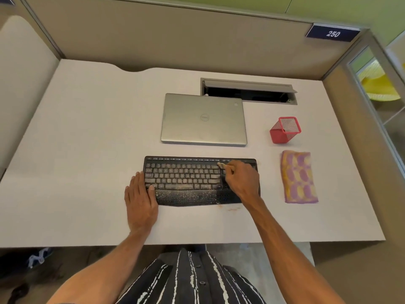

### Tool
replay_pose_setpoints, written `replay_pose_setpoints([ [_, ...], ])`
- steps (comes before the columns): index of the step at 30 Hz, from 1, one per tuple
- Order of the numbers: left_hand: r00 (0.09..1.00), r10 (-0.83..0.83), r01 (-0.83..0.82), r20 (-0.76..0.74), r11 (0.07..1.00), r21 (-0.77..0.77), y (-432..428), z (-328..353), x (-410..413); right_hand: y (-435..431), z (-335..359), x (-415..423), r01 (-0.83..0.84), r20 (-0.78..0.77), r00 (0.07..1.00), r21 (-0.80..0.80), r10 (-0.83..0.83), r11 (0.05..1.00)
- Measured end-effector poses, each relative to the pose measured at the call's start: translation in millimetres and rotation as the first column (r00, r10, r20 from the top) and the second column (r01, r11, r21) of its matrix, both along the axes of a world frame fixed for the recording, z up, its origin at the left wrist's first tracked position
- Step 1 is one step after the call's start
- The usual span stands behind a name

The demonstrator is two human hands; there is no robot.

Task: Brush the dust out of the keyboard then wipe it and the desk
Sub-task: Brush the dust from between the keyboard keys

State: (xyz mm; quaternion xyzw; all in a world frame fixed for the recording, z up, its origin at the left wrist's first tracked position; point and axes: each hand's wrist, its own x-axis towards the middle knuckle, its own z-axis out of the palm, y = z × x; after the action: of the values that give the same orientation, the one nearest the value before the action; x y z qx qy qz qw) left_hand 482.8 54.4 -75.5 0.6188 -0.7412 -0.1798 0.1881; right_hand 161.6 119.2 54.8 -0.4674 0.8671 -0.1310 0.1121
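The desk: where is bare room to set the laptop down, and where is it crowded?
The desk is bare on its left, from the laptop and keyboard to the left partition. A bare strip runs along the front edge. The right is crowded: red mesh cup and cloth sit close together.

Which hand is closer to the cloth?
Right. The right hand, holding a brush, is over the keyboard's right end, near the cloth; the left hand rests at its left end.
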Motion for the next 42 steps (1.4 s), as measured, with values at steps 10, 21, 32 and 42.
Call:
replay_pose_setpoints([
  [10,1.0,0.005,-0.005,0.005,0.999,0.034,-1,2,0,-13,13,11,0.047,0.017,0.999,-0.018,-0.046,0.999],
  [21,1.0,-0.005,0.005,0.001,0.999,0.039,-3,0,0,-18,16,10,0.068,0.108,0.992,0.022,-0.07,0.997],
  [32,0.998,0.009,-0.007,-0.055,1.0,0.025,-1,-1,1,-33,14,15,0.076,0.195,0.978,0.009,-0.077,0.997],
  [42,0.998,0.015,-0.013,-0.06,1.0,0.022,-2,-5,2,-50,11,7,0.071,0.185,0.979,0.07,-0.083,0.995],
])
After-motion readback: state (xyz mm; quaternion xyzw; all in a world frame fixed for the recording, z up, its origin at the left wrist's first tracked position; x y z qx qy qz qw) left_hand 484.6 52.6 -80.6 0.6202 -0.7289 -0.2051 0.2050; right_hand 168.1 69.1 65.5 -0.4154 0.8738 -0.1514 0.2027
